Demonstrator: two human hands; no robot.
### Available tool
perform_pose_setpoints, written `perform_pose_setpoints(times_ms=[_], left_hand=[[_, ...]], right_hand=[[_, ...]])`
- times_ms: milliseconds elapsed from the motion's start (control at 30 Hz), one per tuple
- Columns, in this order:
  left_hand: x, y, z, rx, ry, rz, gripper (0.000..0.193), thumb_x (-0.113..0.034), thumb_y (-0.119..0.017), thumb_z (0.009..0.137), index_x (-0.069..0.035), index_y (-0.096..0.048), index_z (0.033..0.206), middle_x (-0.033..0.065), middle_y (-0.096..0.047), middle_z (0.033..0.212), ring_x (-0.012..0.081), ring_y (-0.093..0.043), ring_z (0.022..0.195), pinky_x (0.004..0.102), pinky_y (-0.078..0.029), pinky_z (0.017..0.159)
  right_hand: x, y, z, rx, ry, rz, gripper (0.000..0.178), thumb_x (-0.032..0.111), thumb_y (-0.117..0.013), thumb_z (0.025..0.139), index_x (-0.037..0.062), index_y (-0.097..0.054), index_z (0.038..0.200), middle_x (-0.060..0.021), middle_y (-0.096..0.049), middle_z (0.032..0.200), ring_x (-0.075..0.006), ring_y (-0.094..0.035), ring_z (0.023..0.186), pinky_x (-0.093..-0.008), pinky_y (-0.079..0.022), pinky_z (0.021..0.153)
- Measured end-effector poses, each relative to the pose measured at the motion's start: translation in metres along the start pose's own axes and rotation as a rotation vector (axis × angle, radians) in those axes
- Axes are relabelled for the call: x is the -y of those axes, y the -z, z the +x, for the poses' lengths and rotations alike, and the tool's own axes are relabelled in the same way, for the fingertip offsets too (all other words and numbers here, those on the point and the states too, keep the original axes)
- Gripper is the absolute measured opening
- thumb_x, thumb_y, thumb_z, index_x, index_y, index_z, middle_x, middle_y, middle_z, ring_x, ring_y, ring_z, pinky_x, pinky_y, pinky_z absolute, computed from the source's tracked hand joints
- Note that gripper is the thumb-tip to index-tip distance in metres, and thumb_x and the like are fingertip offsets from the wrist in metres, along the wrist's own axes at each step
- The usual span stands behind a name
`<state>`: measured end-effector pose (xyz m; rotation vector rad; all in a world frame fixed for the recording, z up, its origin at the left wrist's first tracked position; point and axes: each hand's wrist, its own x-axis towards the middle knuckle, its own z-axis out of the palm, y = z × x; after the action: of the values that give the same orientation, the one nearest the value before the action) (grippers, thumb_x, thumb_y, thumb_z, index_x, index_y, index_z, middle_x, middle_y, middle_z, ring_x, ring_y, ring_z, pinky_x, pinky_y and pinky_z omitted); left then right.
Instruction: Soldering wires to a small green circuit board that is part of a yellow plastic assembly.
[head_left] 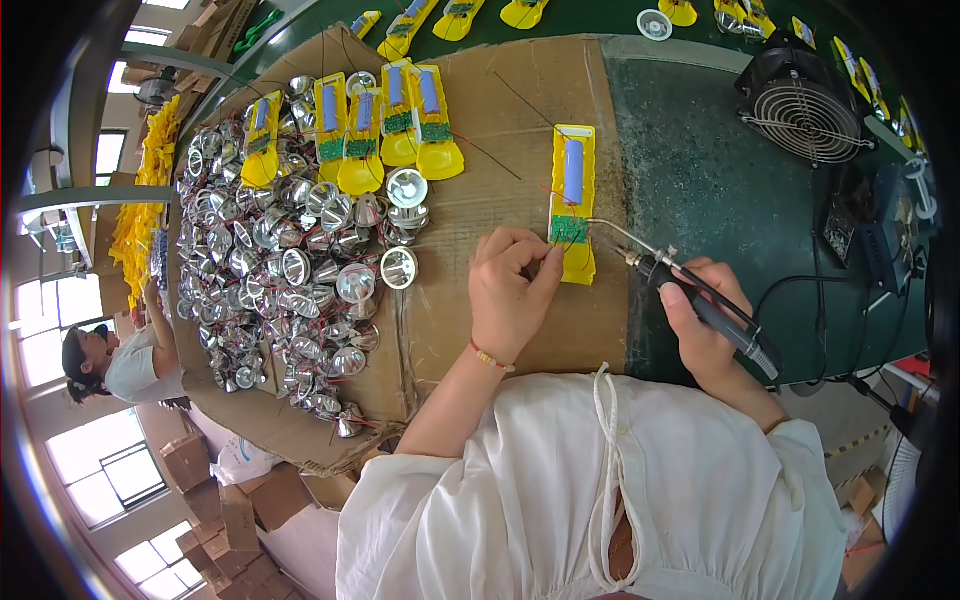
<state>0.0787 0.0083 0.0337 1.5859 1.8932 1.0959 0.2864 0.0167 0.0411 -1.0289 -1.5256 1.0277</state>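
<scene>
In front of me a yellow plastic housing lies on the cardboard, with a blue cylindrical battery and a green circuit board in it. My left hand is closed in a pinch at the board's left edge; whatever its fingertips grip is too small to make out. A soldering iron with a bent metal feed tube is gripped in my right hand. The tube's end reaches the right side of the board. Thin dark and red wires run from the housing.
A big heap of silvery lamp reflectors covers the left cardboard. Several more yellow housings lie behind it. At the far right stand a black fan with a wire guard and trailing cables. Another person works at the far left.
</scene>
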Motion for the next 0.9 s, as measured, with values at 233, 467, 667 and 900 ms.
perform_pose_setpoints(times_ms=[233,467,667,900], left_hand=[[0.0,-0.001,0.002,0.016,0.013,-0.042,0.01,-0.008,-0.068,0.071,-0.001,-0.062,0.065,0.0063,-0.058,0.07,0.0191,-0.051,0.057,0.0308,-0.041,0.055],[0.002,0.001,0.005,0.033,-0.046,-0.041,0.014,-0.008,-0.067,0.074,0.001,-0.061,0.065,0.0084,-0.057,0.069,0.0171,-0.051,0.05,0.0282,-0.04,0.047],[-0.006,0.004,0.008,0.094,0.045,-0.075,0.014,-0.008,-0.066,0.074,0.002,-0.061,0.066,0.0087,-0.057,0.072,0.0176,-0.052,0.05,0.0282,-0.04,0.047],[-0.001,0.003,0.009,0.1,0.044,-0.056,0.014,-0.008,-0.066,0.074,0.002,-0.061,0.066,0.0089,-0.056,0.072,0.0184,-0.053,0.051,0.0283,-0.041,0.047]], right_hand=[[-0.005,-0.002,-0.002,-0.009,0.011,0.011,0.015,0.006,-0.067,0.079,-0.0007,-0.054,0.083,-0.0061,-0.057,0.071,-0.0076,-0.052,0.059,-0.0219,-0.042,0.052],[-0.005,-0.005,-0.002,-0.003,-0.036,0.027,0.015,0.005,-0.067,0.078,-0.0004,-0.054,0.083,-0.0046,-0.057,0.07,-0.0064,-0.051,0.059,-0.0212,-0.041,0.052],[-0.005,-0.012,0.002,-0.05,-0.052,0.018,0.014,0.005,-0.067,0.078,-0.0003,-0.055,0.082,-0.003,-0.056,0.068,-0.0051,-0.05,0.059,-0.0206,-0.041,0.052],[-0.018,-0.013,-0.003,-0.075,-0.283,0.157,0.014,0.008,-0.067,0.078,0.0011,-0.055,0.082,-0.0006,-0.057,0.067,-0.0042,-0.05,0.06,-0.0184,-0.039,0.054]])
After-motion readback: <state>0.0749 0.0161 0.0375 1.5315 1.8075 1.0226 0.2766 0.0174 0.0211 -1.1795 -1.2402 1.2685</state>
